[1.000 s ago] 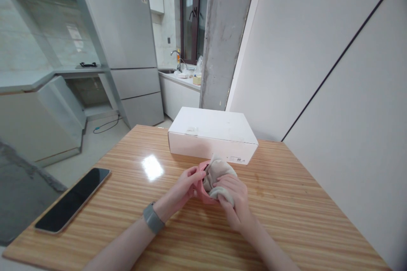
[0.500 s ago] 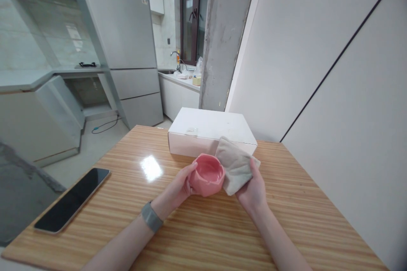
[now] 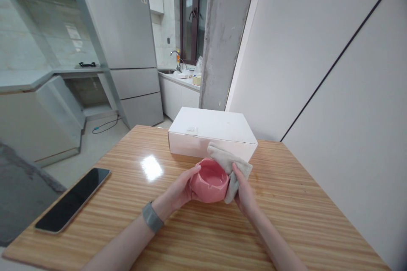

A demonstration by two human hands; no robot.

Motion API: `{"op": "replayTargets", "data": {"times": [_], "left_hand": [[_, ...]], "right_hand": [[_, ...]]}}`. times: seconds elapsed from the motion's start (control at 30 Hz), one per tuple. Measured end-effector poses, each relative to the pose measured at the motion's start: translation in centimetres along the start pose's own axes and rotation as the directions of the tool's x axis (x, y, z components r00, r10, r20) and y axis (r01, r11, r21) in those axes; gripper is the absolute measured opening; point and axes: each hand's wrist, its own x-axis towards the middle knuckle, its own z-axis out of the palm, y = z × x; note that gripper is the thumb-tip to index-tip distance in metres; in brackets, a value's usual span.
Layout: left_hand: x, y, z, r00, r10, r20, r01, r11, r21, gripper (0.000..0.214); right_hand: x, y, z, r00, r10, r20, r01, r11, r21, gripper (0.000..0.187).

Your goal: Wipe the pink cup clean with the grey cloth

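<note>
Bowl (image 3: 209, 188), pink and faceted, sits between the two hands, its hollow facing up. The left hand (image 3: 185, 185) has hold of its left side, fingers curled round the wall and thumb at the rim. A grey cloth (image 3: 226, 159) overlaps the right rim, pinched between thumb and fingers of the right hand (image 3: 244, 191). Just beyond stands a white box (image 3: 212, 126); well off to the left, a phone (image 3: 73, 201) lies on the wooden table (image 3: 305, 216).

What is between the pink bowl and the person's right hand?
The grey cloth, held in the right hand, lies between that hand and the pink bowl, which the left hand holds. The head view shows this.
</note>
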Motion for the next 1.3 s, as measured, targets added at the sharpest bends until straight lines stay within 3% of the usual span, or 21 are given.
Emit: {"op": "replayTargets", "data": {"times": [0.13, 0.3, 0.53, 0.8, 0.9, 1.03, 1.17, 1.3], "left_hand": [[0.1, -0.2, 0.2, 0.998, 0.049, -0.039, -0.049, 0.999, 0.012, 0.052], [0.1, -0.7, 0.8, 0.988, 0.114, -0.107, -0.112, 0.994, 0.020, 0.053], [0.0, -1.3, 1.6, 0.958, 0.228, -0.175, -0.221, 0.973, 0.059, 0.048], [-0.2, -2.0, 2.4, 0.906, 0.307, -0.291, -0.330, 0.943, -0.035, 0.046], [-0.3, -1.8, 2.6, 0.933, 0.271, -0.236, -0.302, 0.947, -0.108, 0.042], [0.1, -1.2, 1.8, 0.992, 0.108, -0.067, -0.119, 0.975, -0.190, 0.035], [0.2, -0.6, 0.9, 0.995, 0.053, -0.086, -0.054, 0.998, -0.015, 0.037], [-0.5, 0.1, 0.5, 0.998, 0.041, 0.040, -0.043, 0.998, 0.043, 0.040]], "right_hand": [[0.5, 0.6, -0.3, 0.998, 0.014, -0.060, -0.015, 1.000, -0.013, 0.040], [0.4, 1.7, -0.4, 0.995, -0.057, -0.087, 0.052, 0.997, -0.059, 0.037], [-0.1, 3.8, -0.8, 0.955, -0.221, -0.197, 0.196, 0.971, -0.137, 0.034], [-0.9, 5.4, -0.4, 0.930, -0.259, -0.259, 0.232, 0.964, -0.130, 0.037], [-0.7, 4.9, -0.4, 0.924, -0.255, -0.285, 0.221, 0.964, -0.148, 0.038], [-0.1, 4.1, -0.9, 0.919, -0.279, -0.280, 0.252, 0.959, -0.128, 0.040], [0.5, 3.3, -1.2, 0.934, -0.238, -0.268, 0.222, 0.971, -0.089, 0.037], [0.5, 1.7, -0.9, 0.973, -0.135, -0.186, 0.136, 0.991, -0.011, 0.028]]}}
